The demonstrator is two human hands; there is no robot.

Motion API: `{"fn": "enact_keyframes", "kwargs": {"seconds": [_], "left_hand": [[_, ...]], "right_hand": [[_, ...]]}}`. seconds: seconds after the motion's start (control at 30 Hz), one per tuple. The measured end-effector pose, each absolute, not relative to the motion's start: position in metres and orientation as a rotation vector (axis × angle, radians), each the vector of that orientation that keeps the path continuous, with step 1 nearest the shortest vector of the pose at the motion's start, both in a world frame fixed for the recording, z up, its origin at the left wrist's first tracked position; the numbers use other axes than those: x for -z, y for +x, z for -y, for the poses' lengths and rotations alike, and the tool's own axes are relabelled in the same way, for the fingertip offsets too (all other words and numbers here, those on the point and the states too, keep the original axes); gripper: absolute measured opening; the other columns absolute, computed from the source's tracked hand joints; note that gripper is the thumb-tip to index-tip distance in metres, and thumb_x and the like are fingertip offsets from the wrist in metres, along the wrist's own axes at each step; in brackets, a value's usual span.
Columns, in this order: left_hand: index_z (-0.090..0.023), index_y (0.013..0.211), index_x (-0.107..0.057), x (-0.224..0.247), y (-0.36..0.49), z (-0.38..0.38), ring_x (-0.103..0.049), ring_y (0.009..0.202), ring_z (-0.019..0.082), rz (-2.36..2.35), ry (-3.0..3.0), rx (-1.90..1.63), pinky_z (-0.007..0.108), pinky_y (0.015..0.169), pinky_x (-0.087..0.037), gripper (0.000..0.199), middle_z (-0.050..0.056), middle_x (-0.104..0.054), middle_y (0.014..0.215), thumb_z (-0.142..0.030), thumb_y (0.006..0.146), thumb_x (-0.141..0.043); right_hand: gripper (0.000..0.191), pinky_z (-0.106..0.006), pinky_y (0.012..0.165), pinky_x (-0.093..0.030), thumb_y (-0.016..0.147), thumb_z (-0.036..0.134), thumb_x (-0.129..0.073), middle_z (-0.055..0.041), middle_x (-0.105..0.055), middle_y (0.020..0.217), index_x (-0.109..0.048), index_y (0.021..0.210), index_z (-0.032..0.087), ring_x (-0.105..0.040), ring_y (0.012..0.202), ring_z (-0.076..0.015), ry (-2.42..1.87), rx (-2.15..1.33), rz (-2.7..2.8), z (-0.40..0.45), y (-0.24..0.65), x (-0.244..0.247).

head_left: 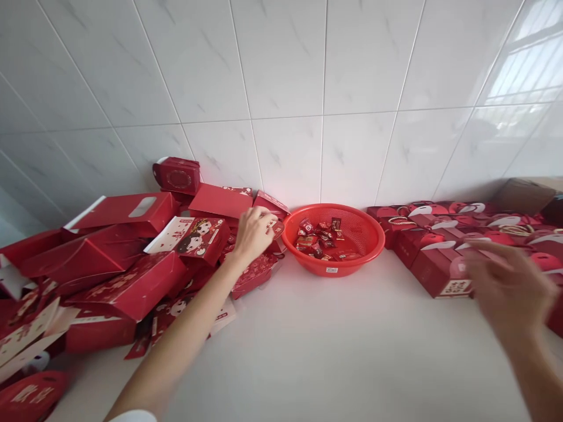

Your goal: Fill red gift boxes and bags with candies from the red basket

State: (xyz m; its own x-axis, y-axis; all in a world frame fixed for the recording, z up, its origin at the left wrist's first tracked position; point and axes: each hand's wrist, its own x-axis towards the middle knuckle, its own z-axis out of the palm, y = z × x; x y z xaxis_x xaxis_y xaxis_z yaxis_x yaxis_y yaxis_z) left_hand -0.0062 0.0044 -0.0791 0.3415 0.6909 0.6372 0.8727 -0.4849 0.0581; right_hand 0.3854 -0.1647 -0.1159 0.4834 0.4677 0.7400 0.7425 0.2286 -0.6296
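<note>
Pinching a small red packet (276, 228) in my left fingers (264, 220), I have the red plastic colander (373, 234) of wrapped sweets (316, 237) just to their right, my left hand (250, 234) the nearer; my right hand (510, 287) hangs open, fingers spread wide, above the rows of red gift boxes (440, 269) on the white table (329, 351).

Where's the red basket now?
Head view: the red plastic basket sits against the tiled wall, right of the left hand, left of the red gift boxes.
</note>
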Motion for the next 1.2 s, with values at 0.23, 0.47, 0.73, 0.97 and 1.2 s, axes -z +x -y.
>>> {"fn": "enact_keyframes", "kwargs": {"seconds": [0.23, 0.47, 0.73, 0.97, 1.2], "left_hand": [[-0.011, 0.121, -0.068, 0.077, -0.025, -0.036, -0.031, 0.147, 0.041, 1.708, -2.058, 0.259, 0.07, 0.116, -0.022, 0.056, 0.026, -0.042, 0.154, 0.005, 0.07, -0.05], [-0.014, 0.119, -0.07, 0.076, -0.038, -0.041, -0.05, 0.134, 0.034, 1.624, -2.024, 0.2, 0.066, 0.116, -0.025, 0.047, 0.021, -0.056, 0.143, -0.003, 0.085, -0.039], [-0.013, 0.12, -0.069, 0.068, -0.038, -0.032, -0.053, 0.127, 0.037, 1.625, -1.992, 0.103, 0.058, 0.11, -0.035, 0.049, 0.023, -0.056, 0.139, 0.0, 0.077, -0.047], [-0.008, 0.116, -0.07, 0.056, -0.042, -0.031, -0.063, 0.113, 0.035, 1.564, -2.046, 0.271, 0.048, 0.102, -0.047, 0.041, 0.023, -0.065, 0.124, -0.009, 0.087, -0.042], [-0.014, 0.123, -0.067, 0.027, -0.057, -0.024, -0.064, 0.119, 0.031, 1.523, -1.973, 0.78, 0.04, 0.096, -0.052, 0.042, 0.016, -0.066, 0.133, -0.03, 0.096, -0.037]], "right_hand": [[0.017, -0.025, 0.053, -0.053, 0.097, 0.024, -0.047, -0.0094, -0.068, 0.11, -0.062, 0.105, 0.02, -0.057, 0.05, -0.0078, -1.108, -0.234, 1.795, 0.148, 0.279, 0.169], [0.02, -0.026, 0.054, -0.054, 0.097, 0.018, -0.042, -0.0096, -0.064, 0.117, -0.057, 0.109, 0.022, -0.055, 0.053, -0.0082, -1.131, -0.364, 1.895, 0.158, 0.274, 0.198], [0.021, -0.027, 0.054, -0.053, 0.097, 0.018, -0.042, -0.0096, -0.064, 0.116, -0.057, 0.109, 0.022, -0.055, 0.053, -0.0089, -1.142, -0.413, 1.917, 0.159, 0.272, 0.198], [0.022, -0.027, 0.055, -0.053, 0.096, 0.019, -0.041, -0.0113, -0.064, 0.117, -0.058, 0.109, 0.022, -0.054, 0.054, -0.0092, -1.168, -0.457, 1.932, 0.16, 0.273, 0.199], [0.019, -0.029, 0.056, -0.053, 0.096, 0.019, -0.041, -0.0116, -0.064, 0.117, -0.058, 0.103, 0.022, -0.055, 0.053, -0.0101, -1.173, -0.503, 1.954, 0.162, 0.27, 0.201]]}}
